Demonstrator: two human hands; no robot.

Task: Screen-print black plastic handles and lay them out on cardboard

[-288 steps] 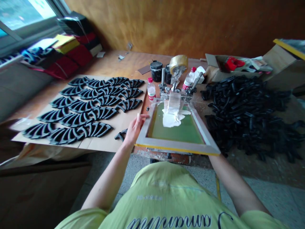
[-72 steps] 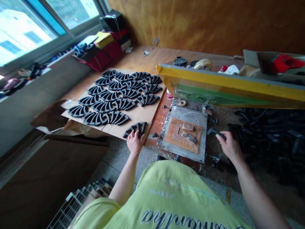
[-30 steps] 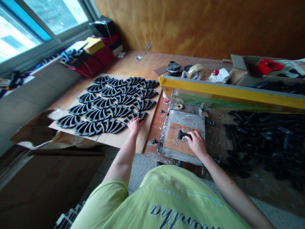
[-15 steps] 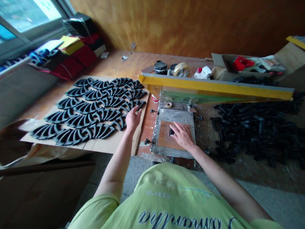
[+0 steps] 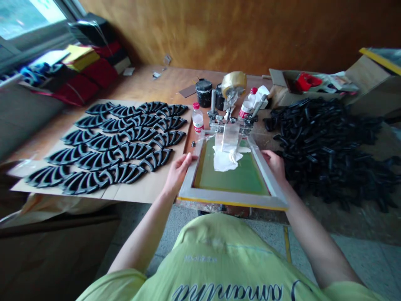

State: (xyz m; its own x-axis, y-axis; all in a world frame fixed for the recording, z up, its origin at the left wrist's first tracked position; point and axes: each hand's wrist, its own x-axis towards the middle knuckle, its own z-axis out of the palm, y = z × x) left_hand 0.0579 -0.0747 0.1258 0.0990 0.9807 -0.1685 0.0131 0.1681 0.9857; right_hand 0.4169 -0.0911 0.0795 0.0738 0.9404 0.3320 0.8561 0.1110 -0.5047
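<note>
A screen-printing frame (image 5: 232,200) with green mesh lies flat on its stand in front of me. White ink and a squeegee (image 5: 229,144) rest on the mesh near its far end. My left hand (image 5: 179,170) grips the frame's left rail, fingers curled over the edge. My right hand (image 5: 275,164) holds the right rail the same way. Left of the frame, several black fan-shaped parts (image 5: 125,140) lie in rows on a cardboard sheet (image 5: 147,190).
A large heap of black parts (image 5: 328,142) fills the table at right. Behind the frame stand a small bottle (image 5: 198,118), black ink pots (image 5: 204,93), a tape roll (image 5: 234,82) and a cardboard box (image 5: 282,94). Coloured stacks (image 5: 84,69) sit by the window.
The raised screen frame has come down flat over the plate. Both hands left the black parts and the plate and now hold the frame's side rails.
</note>
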